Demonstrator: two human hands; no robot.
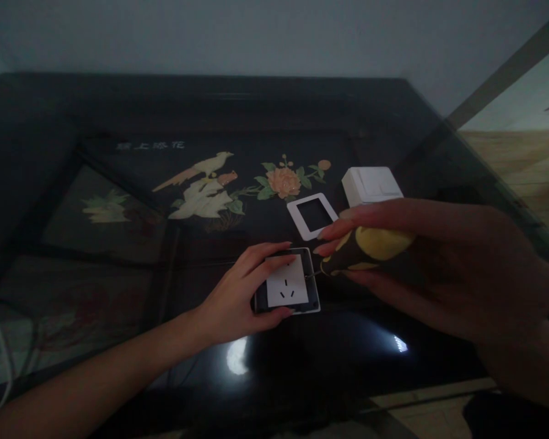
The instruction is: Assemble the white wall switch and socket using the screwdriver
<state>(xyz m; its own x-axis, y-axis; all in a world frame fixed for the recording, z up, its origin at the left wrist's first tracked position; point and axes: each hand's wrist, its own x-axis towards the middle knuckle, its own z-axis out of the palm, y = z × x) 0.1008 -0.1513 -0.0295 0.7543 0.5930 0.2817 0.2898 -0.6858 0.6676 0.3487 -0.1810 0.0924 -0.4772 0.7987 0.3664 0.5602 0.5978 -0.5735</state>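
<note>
The left hand (238,292) grips a power socket (287,288) by opposite edges. The right hand (476,277) clasps a yellow-patterned screwdriver (379,244), tip against it.

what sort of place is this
Probably a room in a home: there's a glossy black table with a coloured bird-and-flower design, a plain grey wall behind and tan, wood-look flooring at right.

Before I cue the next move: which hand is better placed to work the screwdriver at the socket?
Probably the right hand: it grips the yellow-and-black screwdriver, its shaft at the right side of the power socket, which the left hand holds.
</note>
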